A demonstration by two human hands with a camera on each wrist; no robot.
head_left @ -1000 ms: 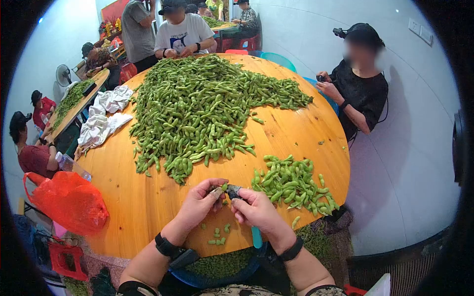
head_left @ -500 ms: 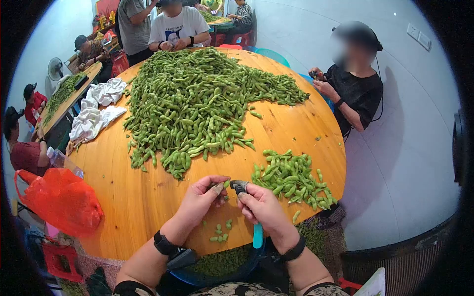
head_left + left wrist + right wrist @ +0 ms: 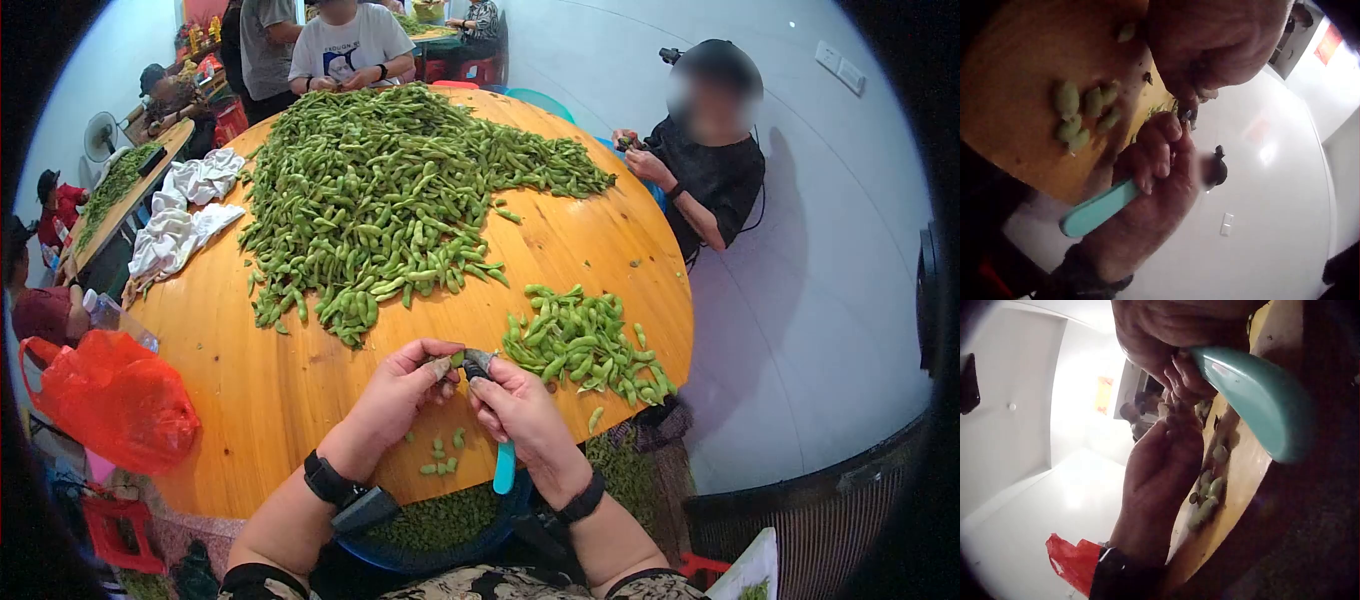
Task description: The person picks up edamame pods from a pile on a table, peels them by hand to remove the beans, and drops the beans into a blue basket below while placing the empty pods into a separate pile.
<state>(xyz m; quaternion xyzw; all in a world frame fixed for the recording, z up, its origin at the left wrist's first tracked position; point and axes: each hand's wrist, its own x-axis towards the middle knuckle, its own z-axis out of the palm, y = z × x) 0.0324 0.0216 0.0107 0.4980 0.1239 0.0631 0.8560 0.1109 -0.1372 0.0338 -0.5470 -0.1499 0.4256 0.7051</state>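
Over the near table edge, my left hand (image 3: pixel 398 385) pinches a green soybean pod (image 3: pixel 457 358) between thumb and fingers. My right hand (image 3: pixel 527 405) grips a tool with a teal handle (image 3: pixel 504 468), its rounded end sticking out below the palm. Dark covering shows at the right thumb and index fingertips, which meet the pod's end. In the left wrist view the handle (image 3: pixel 1100 209) lies under curled fingers; the tool's working end is hidden. Several short pod pieces (image 3: pixel 440 462) lie on the table below the hands. Right of them is a small pile of pods (image 3: pixel 585 345).
A large heap of pods (image 3: pixel 370 200) covers the round wooden table's (image 3: pixel 600 250) middle. White cloths (image 3: pixel 175 230) and a red plastic bag (image 3: pixel 120 405) lie at the left. Below the near edge stands a blue basin (image 3: pixel 400 565) of green pieces. Other people sit around.
The head view has shifted slightly, so the table sits higher and further left. Half a second ago the fingertips stood slightly apart; now the right fingertips and tool meet the pod again.
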